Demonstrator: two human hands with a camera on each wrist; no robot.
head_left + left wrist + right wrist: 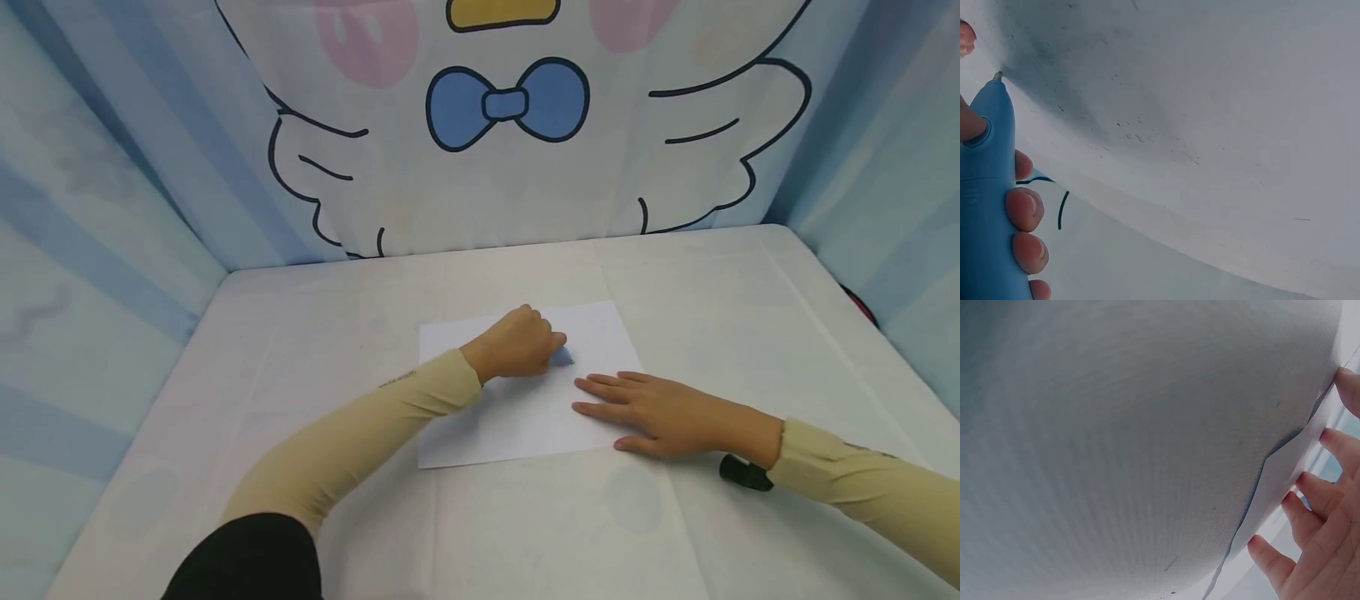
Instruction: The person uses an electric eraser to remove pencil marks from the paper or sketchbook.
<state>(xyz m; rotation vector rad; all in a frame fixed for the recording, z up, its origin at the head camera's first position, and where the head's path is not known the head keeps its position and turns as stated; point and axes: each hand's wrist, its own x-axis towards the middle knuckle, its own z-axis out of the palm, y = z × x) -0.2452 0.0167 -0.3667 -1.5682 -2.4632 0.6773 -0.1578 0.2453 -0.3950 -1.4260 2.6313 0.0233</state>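
In the head view, my left hand (pixel 517 342) grips a blue electric eraser (pixel 562 357) over a sheet of white paper (pixel 480 437). The left wrist view shows its blue body (pixel 988 165) up close, the thumb on its round button and the other fingers wrapped around it. Its narrow tip (pixel 999 75) points at the white surface, where dark specks and crumbs (pixel 1138 132) are scattered. My right hand (pixel 663 414) lies flat with spread fingers at the paper's right edge. In the right wrist view, the fingertips (pixel 1264 550) touch the paper (pixel 1279 478).
A white cloth (pixel 322 333) covers the table. Behind it hangs a curtain with a printed blue bow tie (pixel 506 104). More pale blue curtain (pixel 90 333) encloses the sides. A black device (pixel 744 473) sits under the right wrist.
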